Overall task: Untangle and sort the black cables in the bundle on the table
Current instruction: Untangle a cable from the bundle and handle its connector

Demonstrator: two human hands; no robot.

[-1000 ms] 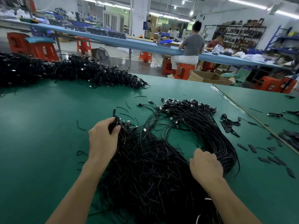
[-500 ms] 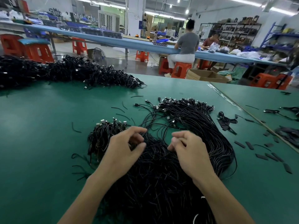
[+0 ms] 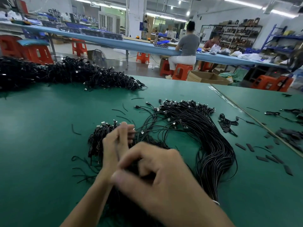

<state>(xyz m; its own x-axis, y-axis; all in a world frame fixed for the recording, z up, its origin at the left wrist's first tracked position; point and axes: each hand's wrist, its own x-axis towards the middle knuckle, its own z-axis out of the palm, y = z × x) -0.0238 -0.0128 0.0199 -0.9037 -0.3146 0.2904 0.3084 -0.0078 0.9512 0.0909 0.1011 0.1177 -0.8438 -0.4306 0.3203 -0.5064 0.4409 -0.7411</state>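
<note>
A tangled bundle of black cables [image 3: 211, 145] with metal plug ends lies on the green table [image 3: 41, 136], fanned out to the right. A smaller clump of plug ends [image 3: 98, 135] sits just left of my hands. My left hand [image 3: 116, 143] pinches a single black cable whose plug points right over the bundle. My right hand [image 3: 157, 171], blurred and raised close to the camera, has its fingers curled round cable strands below the left hand. Much of the near part of the bundle is hidden behind my arms.
A long heap of black cables [image 3: 68, 74] runs along the far left of the table. Short black ties and flat black strips [image 3: 249, 147] are scattered at the right, beside a seam to a second green table [image 3: 270, 102]. People sit at a blue bench behind.
My hands have come together and risen from the bundle. The left hand now pinches one cable drawn out to the right, and the right hand has moved under it, nearer the camera.
</note>
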